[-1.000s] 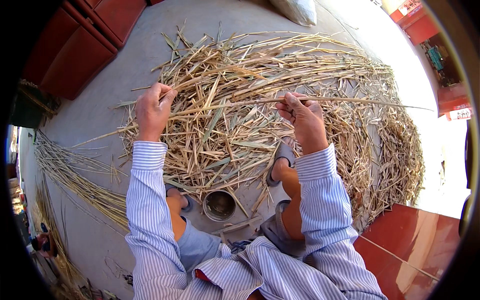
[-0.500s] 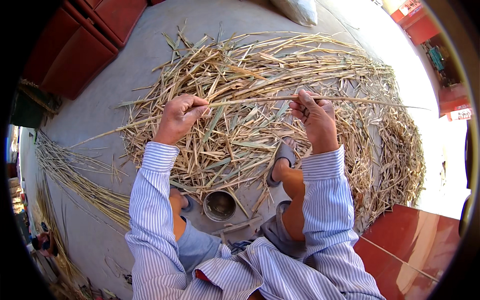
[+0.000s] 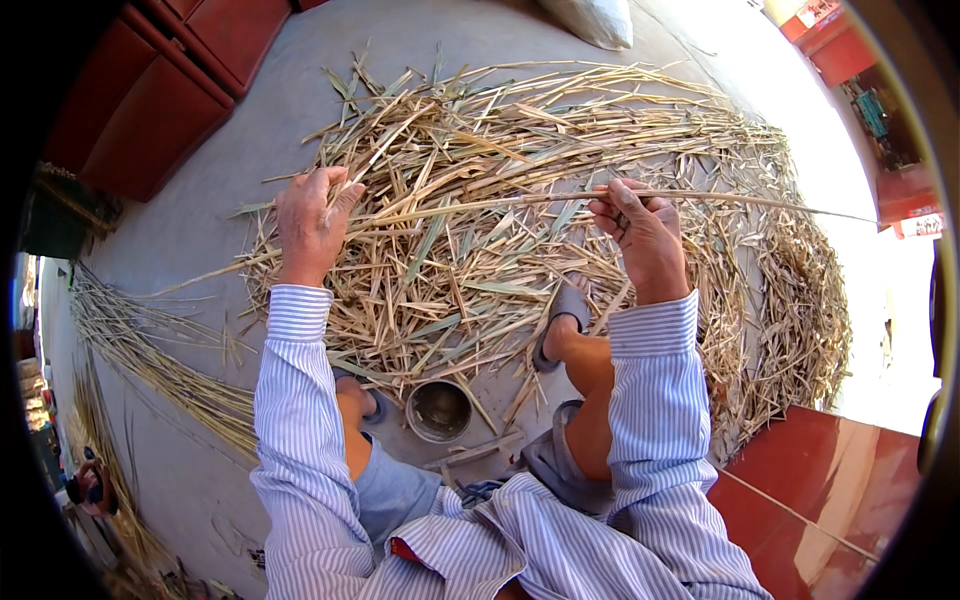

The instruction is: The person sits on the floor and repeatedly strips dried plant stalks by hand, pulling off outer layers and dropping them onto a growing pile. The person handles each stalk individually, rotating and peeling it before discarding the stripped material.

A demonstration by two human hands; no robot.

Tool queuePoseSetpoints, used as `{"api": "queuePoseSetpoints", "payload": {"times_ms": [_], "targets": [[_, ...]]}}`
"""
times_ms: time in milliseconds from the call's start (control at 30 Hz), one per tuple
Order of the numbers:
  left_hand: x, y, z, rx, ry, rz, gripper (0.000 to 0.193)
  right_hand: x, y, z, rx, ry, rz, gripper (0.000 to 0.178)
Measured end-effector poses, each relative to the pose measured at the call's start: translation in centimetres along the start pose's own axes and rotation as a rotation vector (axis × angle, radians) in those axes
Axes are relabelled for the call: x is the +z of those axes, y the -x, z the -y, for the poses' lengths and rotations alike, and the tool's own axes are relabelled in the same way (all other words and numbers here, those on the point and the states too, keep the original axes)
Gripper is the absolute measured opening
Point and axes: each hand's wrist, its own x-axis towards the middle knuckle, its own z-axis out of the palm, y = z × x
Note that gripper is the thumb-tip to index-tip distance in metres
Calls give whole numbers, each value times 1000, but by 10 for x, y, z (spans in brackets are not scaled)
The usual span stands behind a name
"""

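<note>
long dry stalk (image 3: pixel 560 196) stretched above straw heap (image 3: pixel 470 275). right hand (image 3: pixel 648 240) over heap's right half, thumb and fingers clamped on stalk. left hand (image 3: pixel 308 230) over heap's left end, stalk running right by it; can't tell whether those fingers pinch anything. metal pot (image 3: pixel 439 411) at heap's near edge. white label (image 3: pixel 922 226) beyond heap's right end, print too small to read.

Shirt (image 3: pixel 300 440) blue/wht striped, straw (image 3: pixel 400 290) mostly tan, shorts (image 3: pixel 398 492) gry-blue.
</note>
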Motion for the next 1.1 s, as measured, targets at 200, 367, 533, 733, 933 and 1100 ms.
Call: {"api": "queuePoseSetpoints", "payload": {"times_ms": [200,367,533,733,933,1100], "targets": [[-3,1,-18,-211,729,473,31,2,-1,-1,-18,-23,-20,23],[4,6,-22,-182,526,473,26,2,-4,-8,-79,-15,-61,22],[12,11,-25,94,63,292,21,14,1,-7,-110,-10,-53,22],[7,4,-50,102,341,206,33,18,1,-9,-144,-75,36,24],[6,5,-28,106,288,260,16,11,-1,-6,-144,-96,-14,23],[17,11,-27,186,-30,178,12,23,4,-7,-177,-29,-90,24]]}}
